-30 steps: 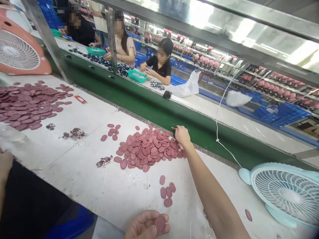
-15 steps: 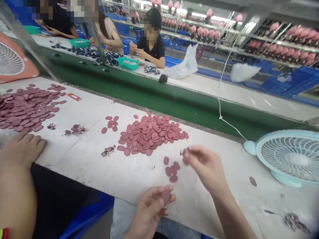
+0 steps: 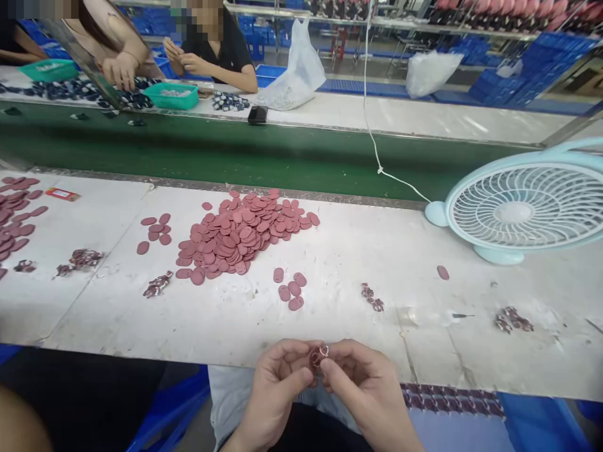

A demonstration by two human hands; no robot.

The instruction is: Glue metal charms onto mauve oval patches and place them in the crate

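Observation:
At the table's near edge, my left hand [image 3: 276, 392] pinches a dark red oval disc [image 3: 314, 359] between thumb and fingers. My right hand [image 3: 365, 389] meets it there, closed on a small brown-and-white patterned piece [image 3: 323, 352] that touches the disc. Fingertips hide part of both. Beyond my hands lies a small group of red oval discs [image 3: 294, 289], with a big heap of red discs [image 3: 235, 229] farther back. Small clusters of patterned pieces lie on the table, one cluster [image 3: 372, 297] ahead of my right hand and another cluster [image 3: 158, 284] left of the heap.
A light-blue fan [image 3: 518, 210] stands at the right, its white cord [image 3: 400, 181] running back. A green strip [image 3: 306, 160] divides my table from the far one, where people work beside teal baskets [image 3: 172, 95]. A red-and-white packet [image 3: 63, 194] lies at the left.
My right hand has come from beside the small disc group to my left hand, bringing the patterned piece against the disc. The view has turned right; the neighbour's hand at left is out of view.

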